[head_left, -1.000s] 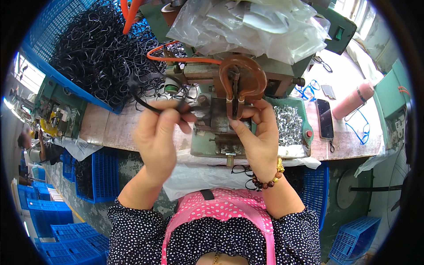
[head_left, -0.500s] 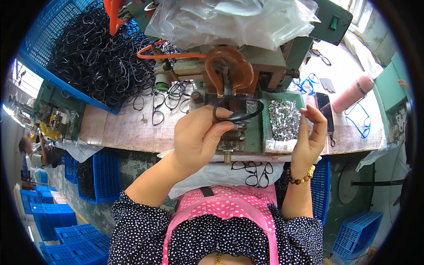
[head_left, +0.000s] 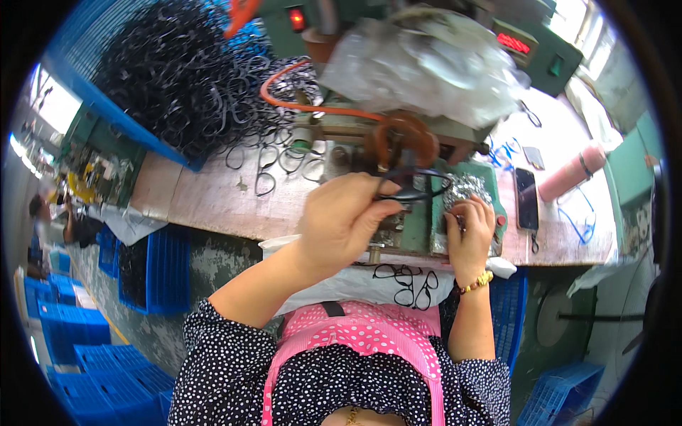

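My left hand pinches a black eyeglass frame between thumb and fingers, holding it up in front of the green bench machine. One rim of the frame sticks out to the right, just below the brown curved part of that machine. My right hand is down at the green tray, its fingers curled in among small shiny metal pieces. Whatever lies between those fingertips is hidden.
At far left, a blue crate is heaped with black frames. Clear plastic drapes the machine. To the right lie a phone, a pink bottle and blue frames. Black frames rest on white plastic near my lap.
My right hand has lowered from above the tray's right side into the metal pieces, its fingers curling. My left hand still holds the eyeglass frame. The whole view has shifted.
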Demonstrator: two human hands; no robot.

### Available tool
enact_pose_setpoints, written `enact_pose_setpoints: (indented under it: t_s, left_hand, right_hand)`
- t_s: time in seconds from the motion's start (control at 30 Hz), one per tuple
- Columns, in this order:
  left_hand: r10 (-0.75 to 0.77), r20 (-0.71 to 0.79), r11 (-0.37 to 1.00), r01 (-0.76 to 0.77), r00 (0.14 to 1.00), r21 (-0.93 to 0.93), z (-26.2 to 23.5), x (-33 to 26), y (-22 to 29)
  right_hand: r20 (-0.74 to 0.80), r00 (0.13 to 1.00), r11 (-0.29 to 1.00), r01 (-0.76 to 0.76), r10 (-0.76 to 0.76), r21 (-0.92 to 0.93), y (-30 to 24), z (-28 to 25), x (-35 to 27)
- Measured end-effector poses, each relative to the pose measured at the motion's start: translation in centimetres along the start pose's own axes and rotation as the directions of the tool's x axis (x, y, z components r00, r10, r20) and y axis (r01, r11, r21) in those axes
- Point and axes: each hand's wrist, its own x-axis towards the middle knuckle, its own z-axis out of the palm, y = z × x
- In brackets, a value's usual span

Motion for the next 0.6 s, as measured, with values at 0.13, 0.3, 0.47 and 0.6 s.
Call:
enact_pose_setpoints:
  t_s: [0.13, 0.3, 0.47, 0.6]
  left_hand:
    - [0.042, -0.022, 0.999, -0.041, 0.999, 0.012, -0.4, -0.7, -0.6]
    - [0.108, -0.170, 0.905, -0.026, 0.980, 0.424, -4.7, -5.3, -7.7]
    - [-0.424, -0.070, 0.377, 0.246, 0.903, 0.893, -10.5, -11.4, -17.5]
    - [-0.400, 0.002, 0.652, 0.282, 0.917, 0.704, -11.6, -12.8, -18.3]
  right_hand:
    - [-0.139, 0.982, 0.983, -0.105, 0.125, 0.148, -0.1, 0.6, -0.5]
    - [-0.170, 0.960, 0.933, -0.159, 0.222, 0.322, 0.3, 1.8, -0.9]
    - [-0.201, 0.964, 0.947, -0.110, 0.175, 0.301, 0.3, 1.5, -0.9]
    - [-0.166, 0.978, 0.961, -0.078, 0.125, 0.267, 0.1, 1.0, -0.5]
